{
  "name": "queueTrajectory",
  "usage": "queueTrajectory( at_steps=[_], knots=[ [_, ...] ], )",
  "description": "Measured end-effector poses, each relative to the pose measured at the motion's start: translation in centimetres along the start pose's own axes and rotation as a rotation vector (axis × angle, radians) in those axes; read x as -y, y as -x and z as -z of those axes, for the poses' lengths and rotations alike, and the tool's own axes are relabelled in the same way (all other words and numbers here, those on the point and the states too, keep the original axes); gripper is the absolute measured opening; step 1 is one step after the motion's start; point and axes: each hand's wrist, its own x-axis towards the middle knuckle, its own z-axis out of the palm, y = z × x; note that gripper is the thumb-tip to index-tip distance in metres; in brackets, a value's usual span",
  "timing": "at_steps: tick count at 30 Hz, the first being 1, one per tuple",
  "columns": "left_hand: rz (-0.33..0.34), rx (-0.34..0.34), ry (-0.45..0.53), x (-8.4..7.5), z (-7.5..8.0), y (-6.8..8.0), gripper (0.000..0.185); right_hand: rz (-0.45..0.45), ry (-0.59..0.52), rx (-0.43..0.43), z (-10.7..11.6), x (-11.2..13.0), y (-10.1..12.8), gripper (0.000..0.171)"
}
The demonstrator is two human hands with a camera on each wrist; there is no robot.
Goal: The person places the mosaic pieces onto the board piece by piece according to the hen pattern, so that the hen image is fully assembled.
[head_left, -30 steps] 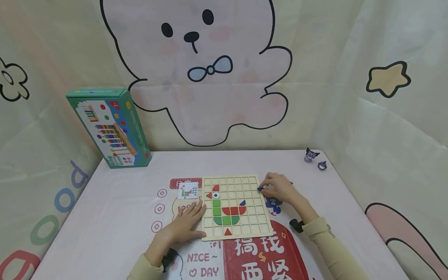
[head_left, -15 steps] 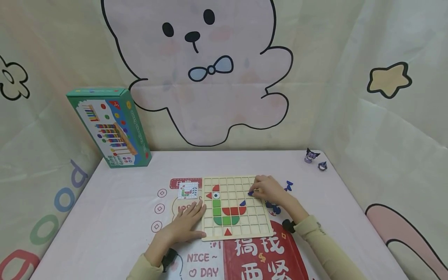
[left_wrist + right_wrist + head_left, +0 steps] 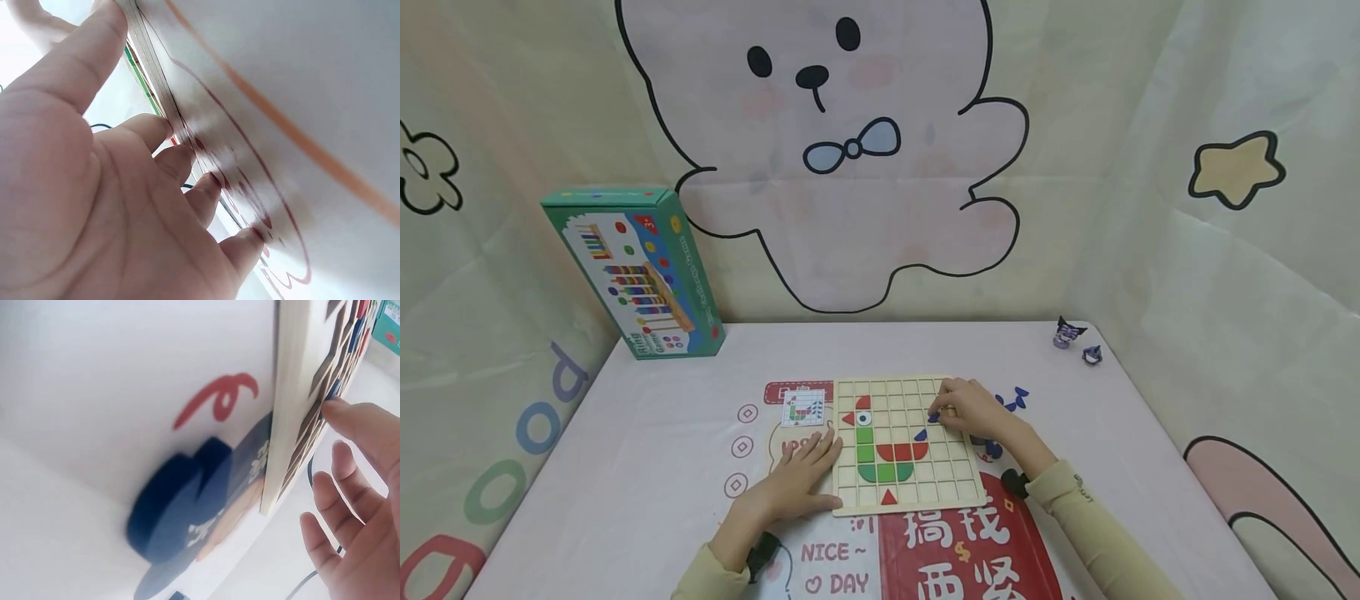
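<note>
While the right hand (image 3: 967, 408) reaches over the wooden grid board (image 3: 907, 492), its thumb and forefinger pinch a small blue piece (image 3: 933, 417) against a cell in the right part of the grid, just above another blue piece (image 3: 920, 434) already seated at the tip of the tile picture. In the right wrist view the forefinger (image 3: 356, 422) presses onto the board's face while the other fingers hang loosely spread off its right edge; the pinched piece itself is too small there to make out. The left hand (image 3: 797, 479) lies flat on the tablecloth (image 3: 647, 433), fingers straight and slightly spread, their tips touching the board's left edge, as the left wrist view shows with the fingertips (image 3: 164, 125) against the stacked wooden side.

Most cells in the top rows and the right columns of the grid stand bare. Red, green and blue tiles fill its left and middle cells, and a red triangle (image 3: 888, 497) sits alone in the bottom row. A few loose blue pieces (image 3: 1015, 398) lie on the cloth just right of the board, partly hidden behind the right hand. A small pattern card (image 3: 803, 410) lies just beside the board's upper left corner. A green toy box (image 3: 636, 271) leans against the backdrop at the far left, well apart, and two small figurines (image 3: 1073, 340) stand near the far right corner.
</note>
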Motion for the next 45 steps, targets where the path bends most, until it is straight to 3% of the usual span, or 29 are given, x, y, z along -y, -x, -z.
queueTrajectory(
  at_steps=[14,31,37,45],
  knots=[
    [0.009,0.013,0.001,-0.1,0.2,0.0,0.086,0.028,0.005,-0.024,0.4,0.1,0.5,0.016],
    [0.007,0.011,0.011,0.0,0.2,-0.1,0.086,-0.044,-0.097,-0.067,1.6,-1.9,3.4,0.010],
    [-0.015,0.005,0.024,0.3,-0.1,-0.1,0.089,-0.085,-0.088,-0.016,2.0,-2.4,4.8,0.007],
    [0.013,0.020,0.004,0.4,-0.2,-0.2,0.088,-0.135,-0.081,0.020,2.1,-3.1,6.2,0.008]
  ],
)
